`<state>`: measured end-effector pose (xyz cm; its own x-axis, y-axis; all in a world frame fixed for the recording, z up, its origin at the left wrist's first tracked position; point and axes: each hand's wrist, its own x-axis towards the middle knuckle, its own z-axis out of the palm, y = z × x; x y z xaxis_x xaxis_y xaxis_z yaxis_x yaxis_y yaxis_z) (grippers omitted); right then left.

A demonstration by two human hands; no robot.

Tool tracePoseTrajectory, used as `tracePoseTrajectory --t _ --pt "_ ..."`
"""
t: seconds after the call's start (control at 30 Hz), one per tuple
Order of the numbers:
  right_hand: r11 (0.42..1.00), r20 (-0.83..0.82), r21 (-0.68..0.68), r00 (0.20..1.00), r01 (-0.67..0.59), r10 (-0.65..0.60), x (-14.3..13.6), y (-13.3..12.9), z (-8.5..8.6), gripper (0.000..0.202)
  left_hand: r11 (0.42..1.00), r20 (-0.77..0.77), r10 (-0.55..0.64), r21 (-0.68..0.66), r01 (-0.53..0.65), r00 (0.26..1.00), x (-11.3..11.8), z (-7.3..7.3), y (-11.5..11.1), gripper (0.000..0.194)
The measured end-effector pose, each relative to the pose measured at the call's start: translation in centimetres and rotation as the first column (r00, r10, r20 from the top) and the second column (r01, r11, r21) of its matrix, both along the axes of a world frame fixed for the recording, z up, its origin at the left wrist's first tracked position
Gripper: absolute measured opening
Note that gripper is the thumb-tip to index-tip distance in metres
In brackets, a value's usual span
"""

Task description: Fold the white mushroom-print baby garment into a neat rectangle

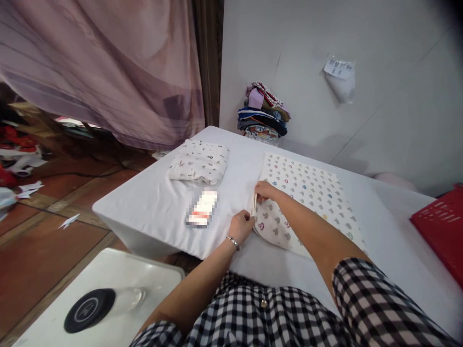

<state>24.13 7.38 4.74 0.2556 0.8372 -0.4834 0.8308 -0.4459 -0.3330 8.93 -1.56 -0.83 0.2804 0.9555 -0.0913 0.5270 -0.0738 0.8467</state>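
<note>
A white cloth printed with small grey, red and blue mushroom-like shapes (311, 202) lies folded in layers on the white-covered table (144, 212). My left hand (241, 225) pinches the near part of its left edge, where the layers are lifted a little. Farther along that same edge, my right hand (265, 191) grips the cloth between thumb and fingers. Left of my hands lies a phone (203, 208) with a blurred, lit screen. Beyond the phone sits a second folded white cloth (200, 163) with a sparse print.
Against the wall stands a pile of folded clothes (263, 115). A red plastic basket (441, 226) is at the right edge. At lower left, a white stand (126, 270) carries a glass with a black lid (90, 310). A pink curtain (144, 72) hangs behind the table.
</note>
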Motion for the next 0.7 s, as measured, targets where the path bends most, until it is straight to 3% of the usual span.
tracePoseTrajectory --t 0.13,0.43,0.7 --pt "0.999 -0.004 0.03 0.999 -0.035 0.036 0.4 -0.2 -0.3 0.031 1.0 0.007 -0.009 -0.003 0.009 1.0 -0.2 0.1 0.0 0.008" --pt "0.995 0.177 -0.037 0.979 -0.098 0.103 -0.4 1.5 -0.5 0.019 1.0 0.005 -0.007 -0.011 0.007 1.0 0.0 0.5 -0.2 0.008" --pt "0.997 0.064 -0.029 0.995 -0.075 0.076 -0.6 0.9 -0.6 0.011 1.0 0.012 -0.003 -0.009 0.003 1.0 0.2 0.5 -0.3 0.008"
